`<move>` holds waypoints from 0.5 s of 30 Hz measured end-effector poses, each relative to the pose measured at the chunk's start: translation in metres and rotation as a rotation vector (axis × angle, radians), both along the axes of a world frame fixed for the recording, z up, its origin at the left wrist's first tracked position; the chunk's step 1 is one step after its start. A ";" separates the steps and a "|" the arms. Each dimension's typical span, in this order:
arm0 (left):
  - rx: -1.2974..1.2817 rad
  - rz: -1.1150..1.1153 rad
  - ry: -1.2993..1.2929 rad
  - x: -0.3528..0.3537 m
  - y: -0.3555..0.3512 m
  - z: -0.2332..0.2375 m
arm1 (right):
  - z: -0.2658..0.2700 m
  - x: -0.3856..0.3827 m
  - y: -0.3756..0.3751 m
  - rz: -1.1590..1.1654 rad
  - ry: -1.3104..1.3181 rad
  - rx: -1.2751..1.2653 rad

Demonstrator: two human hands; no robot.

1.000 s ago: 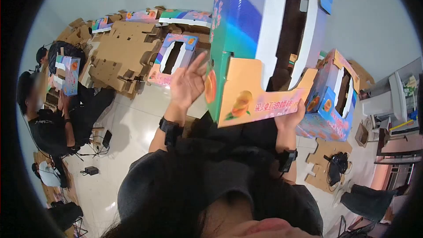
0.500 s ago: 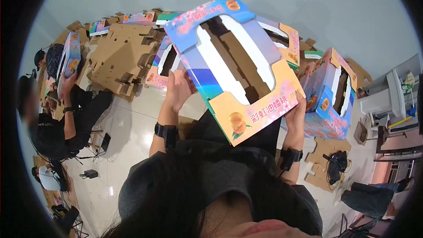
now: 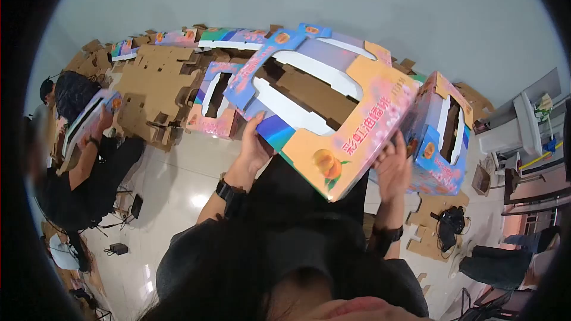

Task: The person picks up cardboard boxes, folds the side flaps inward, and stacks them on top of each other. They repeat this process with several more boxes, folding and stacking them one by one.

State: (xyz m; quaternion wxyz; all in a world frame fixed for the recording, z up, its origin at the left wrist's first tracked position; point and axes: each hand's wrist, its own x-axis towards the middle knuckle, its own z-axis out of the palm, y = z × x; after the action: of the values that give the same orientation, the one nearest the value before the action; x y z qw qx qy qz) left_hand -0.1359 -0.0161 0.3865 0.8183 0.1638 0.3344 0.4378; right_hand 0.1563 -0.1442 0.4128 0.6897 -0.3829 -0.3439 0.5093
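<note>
A colourful printed cardboard fruit box (image 3: 324, 89), with a long cut-out opening in its top and peaches printed on it, is tilted in front of me. My left hand (image 3: 256, 145) grips its lower left edge, thumb up along the side and the other fingers partly hidden. At the right side of the box, my right hand (image 3: 394, 169) has its palm turned up and fingers stretched apart, the tips at the printed side. Whether those fingertips touch the cardboard is hard to tell.
Another printed box (image 3: 443, 139) stands at the right, and a smaller-looking one (image 3: 215, 101) at the left. Flat brown cardboard sheets (image 3: 157, 86) lie beyond. A co-worker (image 3: 89, 160) handles a box at far left. A black bag-like item (image 3: 452, 223) rests on cardboard.
The box has turned and come down to the right, showing more of its lettered side. My right hand has opened from its corner grip; my left hand has shifted right and lower.
</note>
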 end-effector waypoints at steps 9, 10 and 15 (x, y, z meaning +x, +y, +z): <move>0.257 0.155 0.027 0.056 0.037 -0.018 | -0.039 -0.029 0.032 -0.191 0.061 -0.016; 0.280 0.200 0.053 0.057 0.041 -0.022 | -0.050 -0.026 0.033 -0.171 0.047 -0.062; 0.295 0.199 0.071 0.067 0.055 -0.026 | -0.044 -0.027 0.039 -0.135 -0.152 -0.135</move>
State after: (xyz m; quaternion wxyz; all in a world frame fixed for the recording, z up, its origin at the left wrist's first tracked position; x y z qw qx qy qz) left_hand -0.0685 0.0386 0.3609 0.7258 0.2637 0.3098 0.5548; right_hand 0.1289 -0.1051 0.3691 0.6670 -0.4883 -0.3333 0.4534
